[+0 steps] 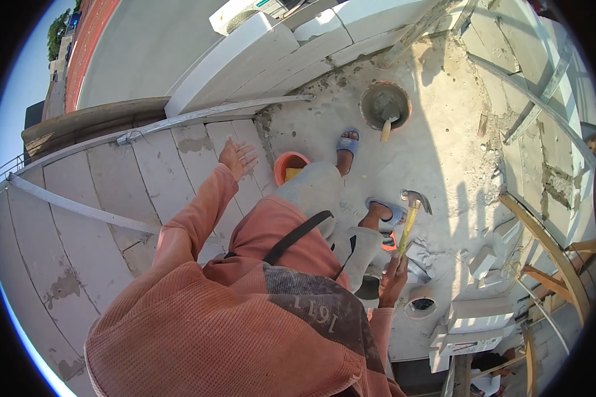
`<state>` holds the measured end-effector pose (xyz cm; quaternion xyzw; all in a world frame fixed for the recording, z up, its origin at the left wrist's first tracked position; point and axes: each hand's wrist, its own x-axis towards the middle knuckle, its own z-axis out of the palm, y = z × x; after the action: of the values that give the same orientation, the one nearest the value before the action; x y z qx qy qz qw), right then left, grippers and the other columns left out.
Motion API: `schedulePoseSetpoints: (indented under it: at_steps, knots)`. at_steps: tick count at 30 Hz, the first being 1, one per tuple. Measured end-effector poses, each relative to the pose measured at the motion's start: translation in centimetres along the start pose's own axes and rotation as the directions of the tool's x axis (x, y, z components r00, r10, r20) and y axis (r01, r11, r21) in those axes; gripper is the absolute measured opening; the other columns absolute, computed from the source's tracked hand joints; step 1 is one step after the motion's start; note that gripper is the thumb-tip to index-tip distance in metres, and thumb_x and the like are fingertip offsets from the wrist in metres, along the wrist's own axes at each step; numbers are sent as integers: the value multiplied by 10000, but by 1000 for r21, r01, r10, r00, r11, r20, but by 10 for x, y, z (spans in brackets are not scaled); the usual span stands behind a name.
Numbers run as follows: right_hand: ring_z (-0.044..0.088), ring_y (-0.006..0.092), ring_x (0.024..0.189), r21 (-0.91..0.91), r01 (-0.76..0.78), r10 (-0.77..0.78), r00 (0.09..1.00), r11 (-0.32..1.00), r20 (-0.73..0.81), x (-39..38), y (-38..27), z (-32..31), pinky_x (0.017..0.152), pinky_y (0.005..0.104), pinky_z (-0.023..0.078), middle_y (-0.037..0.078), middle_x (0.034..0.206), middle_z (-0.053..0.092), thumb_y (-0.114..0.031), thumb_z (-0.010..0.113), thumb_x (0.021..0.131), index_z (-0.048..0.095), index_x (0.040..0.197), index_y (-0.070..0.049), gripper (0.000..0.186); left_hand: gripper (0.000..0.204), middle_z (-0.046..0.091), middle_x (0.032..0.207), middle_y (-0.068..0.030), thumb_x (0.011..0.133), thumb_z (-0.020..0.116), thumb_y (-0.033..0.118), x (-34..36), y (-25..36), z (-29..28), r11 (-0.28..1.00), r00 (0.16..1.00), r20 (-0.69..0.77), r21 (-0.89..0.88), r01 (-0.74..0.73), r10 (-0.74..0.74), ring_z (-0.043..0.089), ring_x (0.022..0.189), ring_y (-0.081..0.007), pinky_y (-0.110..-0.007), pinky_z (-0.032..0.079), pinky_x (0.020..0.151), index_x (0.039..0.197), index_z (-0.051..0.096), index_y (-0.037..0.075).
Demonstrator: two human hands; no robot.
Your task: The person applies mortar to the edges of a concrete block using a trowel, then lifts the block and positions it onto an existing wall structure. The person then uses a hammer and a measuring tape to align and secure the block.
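Observation:
My right hand (393, 280) is wrapped round the yellow handle of a claw hammer (412, 217). The hammer stands out ahead of that hand, its metal head at the far end. My left hand (238, 157) is stretched out to the left with its fingers apart and nothing in it. It is over or against the pale block wall (159, 162); whether it touches the blocks I cannot tell. An orange bucket (289, 156) with something yellow inside sits close to the left hand, partly behind my leg.
A round tub (363, 99) of grey mortar, with a trowel (389, 126) in it, stands ahead on the concrete floor. Loose white blocks (480, 314) and a small bucket (420, 303) lie at right. Metal braces (205, 114) and timber (555, 258) line the walls. Another person (489, 378) shows at lower right.

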<state>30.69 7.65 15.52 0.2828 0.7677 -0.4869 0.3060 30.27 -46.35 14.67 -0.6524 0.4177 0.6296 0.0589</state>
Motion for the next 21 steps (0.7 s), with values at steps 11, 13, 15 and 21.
schedulePoseSetpoints:
  at_steps: [11,13,15,21]
  knots:
    - [663,433,730,-286,767,-549,620,575,560,31,-335,164,635,460,494,248,845,671,-238,533,1056,562,1233,-5,294,887,293,1609,-216,987,522,547,38,98,-29,589,997,20,-807,-30,78,411,1416,-400,-525,346,1172,1604,115,58]
    - [675,426,776,-237,817,-571,545,525,614,30,-381,190,665,463,509,248,887,679,-263,522,1061,570,1228,-4,312,912,270,1615,-224,979,549,531,47,115,-22,530,996,7,-847,-44,94,380,1436,-403,-525,343,1176,1604,94,49]
    - [680,419,778,-231,847,-581,503,478,641,34,-414,214,667,457,511,245,890,683,-267,514,1064,573,1232,-5,317,939,247,1621,-232,972,577,516,53,131,-14,468,994,-6,-882,-57,109,350,1456,-406,-525,341,1180,1604,73,40]
    - [687,363,719,-167,938,-624,328,303,709,22,-500,302,648,407,513,214,844,682,-261,489,1070,562,1302,-3,354,935,104,1665,-220,964,585,497,102,168,-1,241,996,-54,-968,-71,78,207,1522,-400,-540,221,1223,1623,47,107]
